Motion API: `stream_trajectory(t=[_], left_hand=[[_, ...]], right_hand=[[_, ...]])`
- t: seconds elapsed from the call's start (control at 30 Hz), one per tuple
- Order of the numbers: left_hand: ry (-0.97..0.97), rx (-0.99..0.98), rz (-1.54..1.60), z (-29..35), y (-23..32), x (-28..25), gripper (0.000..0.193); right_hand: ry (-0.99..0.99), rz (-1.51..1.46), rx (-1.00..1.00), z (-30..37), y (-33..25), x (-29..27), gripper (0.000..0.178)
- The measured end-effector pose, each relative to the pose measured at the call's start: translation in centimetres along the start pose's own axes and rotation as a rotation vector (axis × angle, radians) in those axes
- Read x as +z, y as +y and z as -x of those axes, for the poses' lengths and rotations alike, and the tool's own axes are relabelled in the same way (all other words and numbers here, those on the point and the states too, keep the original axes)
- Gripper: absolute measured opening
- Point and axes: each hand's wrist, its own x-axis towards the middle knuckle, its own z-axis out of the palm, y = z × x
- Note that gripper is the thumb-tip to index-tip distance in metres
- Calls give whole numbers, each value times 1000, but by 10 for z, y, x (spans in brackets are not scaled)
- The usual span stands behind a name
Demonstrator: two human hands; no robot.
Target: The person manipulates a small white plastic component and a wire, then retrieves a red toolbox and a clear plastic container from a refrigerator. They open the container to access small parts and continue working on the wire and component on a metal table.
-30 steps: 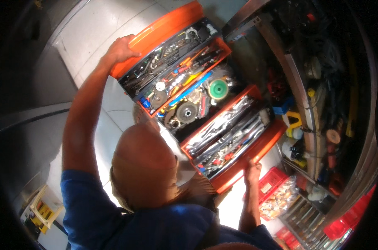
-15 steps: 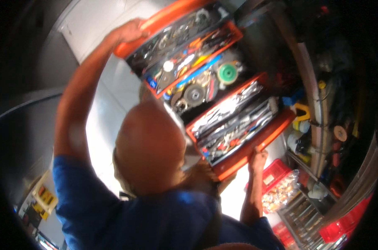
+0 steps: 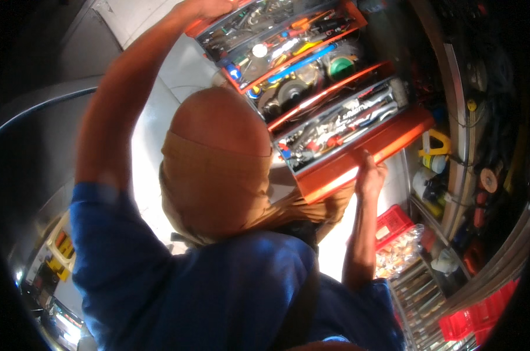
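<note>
An orange-red metal toolbox [image 3: 367, 143] is unfolded in front of me, its stepped trays spread apart. My left hand [image 3: 209, 7], partly cut by the upper edge of the view, is closed on the rim at its far left corner. At the near right side, my right hand [image 3: 371, 175] grips the lower edge of the orange side panel. Between them lie trays of metal tools and screwdrivers, a green disc [image 3: 341, 67], a grey grinding disc [image 3: 292, 92] and a long blue tool [image 3: 304, 63].
My bent knee [image 3: 221, 120] in tan shorts rises close to the toolbox. On the right are a red crate [image 3: 392, 227], a bag of small pieces [image 3: 398, 251], a yellow-handled container [image 3: 434, 151] and a metal rack [image 3: 420, 295]. A dark curved panel [image 3: 42, 164] stands at left.
The toolbox and both hands sit higher in view. The near side panel has tilted, showing more of its outer orange face and less of the nearest trays. Both hands keep their hold.
</note>
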Motion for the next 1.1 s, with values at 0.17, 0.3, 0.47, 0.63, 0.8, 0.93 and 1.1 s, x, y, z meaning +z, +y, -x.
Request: stream_trajectory(t=[0.17, 0.3, 0.47, 0.63, 0.8, 0.93, 1.1], left_hand=[[-89, 76, 535, 26, 16, -3, 33], [-97, 115, 346, 39, 32, -12, 29], [44, 138, -400, 42, 33, -21, 43], [53, 140, -411, 61, 73, -21, 44], [50, 179, -368, 85, 96, 4, 40], [-123, 364, -194, 79, 92, 42, 43], [-53, 468, -161, 73, 67, 72, 29]], right_hand=[[-57, 51, -7, -3, 0, 24, 13], [-65, 127, -67, 1, -21, 38, 8], [-81, 221, -63, 0, -28, 37, 9], [27, 230, -56, 5, -29, 45, 9], [-26, 239, -100, 8, -31, 43, 20], [-64, 230, -88, 26, -53, 53, 20], [-59, 261, -102, 25, -36, 75, 30]])
